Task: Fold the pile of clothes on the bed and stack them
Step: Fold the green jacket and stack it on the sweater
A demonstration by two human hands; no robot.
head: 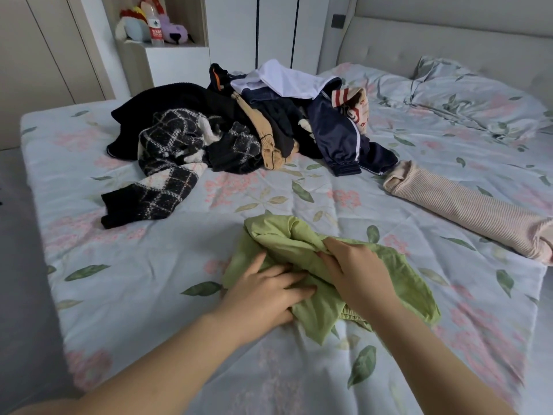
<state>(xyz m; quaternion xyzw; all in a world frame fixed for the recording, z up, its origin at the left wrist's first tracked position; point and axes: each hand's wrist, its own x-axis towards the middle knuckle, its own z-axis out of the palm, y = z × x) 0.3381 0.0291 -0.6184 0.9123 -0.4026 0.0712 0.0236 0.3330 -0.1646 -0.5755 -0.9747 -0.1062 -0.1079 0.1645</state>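
A crumpled light green garment (287, 235) lies on the floral bedsheet (149, 265) in front of me. My left hand (263, 298) rests on its left part, fingers spread and slightly curled into the cloth. My right hand (356, 274) grips a bunched fold of the green garment near its middle. Beyond them a pile of unfolded clothes (239, 127) sits mid-bed: a black-and-white checked knit, dark items, a navy track jacket, a white top. A folded pink ribbed garment (466, 208) lies to the right.
A pillow (466, 94) in matching floral fabric lies at the head of the bed, far right. A shelf with plush toys and a bottle (155, 28) stands behind the bed. The bed's left edge drops to the grey floor (21, 265).
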